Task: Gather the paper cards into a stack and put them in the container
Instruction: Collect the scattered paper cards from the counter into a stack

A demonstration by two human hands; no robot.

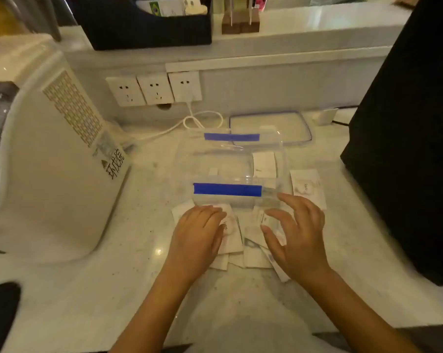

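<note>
Several white paper cards (252, 253) lie scattered and overlapping on the marble counter in front of a clear plastic container (189, 164) marked with blue tape strips. My left hand (197, 235) rests palm down on the cards at the left, fingers together. My right hand (299, 235) hovers over the cards at the right with fingers spread and curled, holding nothing. One more card (307, 187) lies to the right of the container, and another card (263, 164) shows through its clear wall.
The container's clear lid (291, 128) lies behind it. A large white appliance (49, 154) stands at the left, a tall black object (406, 149) at the right. Wall sockets (154, 89) with a white cable sit behind. A black item (1, 314) lies at the front left.
</note>
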